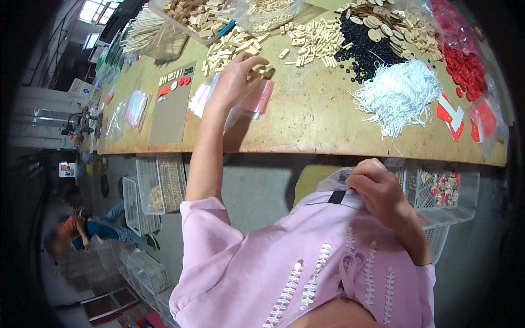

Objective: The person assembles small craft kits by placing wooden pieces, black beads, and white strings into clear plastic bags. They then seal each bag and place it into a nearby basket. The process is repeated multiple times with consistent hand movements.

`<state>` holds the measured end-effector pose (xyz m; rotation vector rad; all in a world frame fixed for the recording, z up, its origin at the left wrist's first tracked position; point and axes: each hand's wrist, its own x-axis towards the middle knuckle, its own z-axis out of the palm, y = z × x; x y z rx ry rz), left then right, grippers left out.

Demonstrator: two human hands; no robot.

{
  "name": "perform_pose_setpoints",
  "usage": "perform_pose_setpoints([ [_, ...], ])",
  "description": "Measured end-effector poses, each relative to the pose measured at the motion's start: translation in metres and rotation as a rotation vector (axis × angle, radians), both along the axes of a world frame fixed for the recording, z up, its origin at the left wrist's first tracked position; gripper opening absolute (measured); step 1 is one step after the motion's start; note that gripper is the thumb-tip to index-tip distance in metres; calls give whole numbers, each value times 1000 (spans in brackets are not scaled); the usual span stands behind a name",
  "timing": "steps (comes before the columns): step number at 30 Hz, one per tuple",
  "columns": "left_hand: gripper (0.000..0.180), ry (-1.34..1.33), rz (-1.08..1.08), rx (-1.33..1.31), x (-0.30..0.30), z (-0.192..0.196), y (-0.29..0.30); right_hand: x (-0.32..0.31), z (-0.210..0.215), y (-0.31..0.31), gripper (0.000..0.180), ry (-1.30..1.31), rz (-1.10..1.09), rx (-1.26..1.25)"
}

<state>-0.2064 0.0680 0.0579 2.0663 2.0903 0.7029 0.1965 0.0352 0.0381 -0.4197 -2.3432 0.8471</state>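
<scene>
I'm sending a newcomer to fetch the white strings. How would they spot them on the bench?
Start at the long wooden workbench and look toward its right half. Just below the heap of small black beads lies the tangled pile of white strings. It is the only loose, fluffy white bundle, with red discs to its right.

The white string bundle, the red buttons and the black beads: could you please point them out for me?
white string bundle (398, 94): head view, middle of the tangle.
red buttons (464, 64): head view, centre of the heap.
black beads (363, 50): head view, middle of the pile.
</scene>
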Motion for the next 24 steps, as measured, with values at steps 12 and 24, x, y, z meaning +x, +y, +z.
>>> perform_pose_setpoints([
  [12,23,379,-52,-105,-71,-16,105,5,7,3,20,-54,-113,19],
  [24,22,536,-23,-125,-88,-14,118,0,8,8,23,-65,-129,59],
])
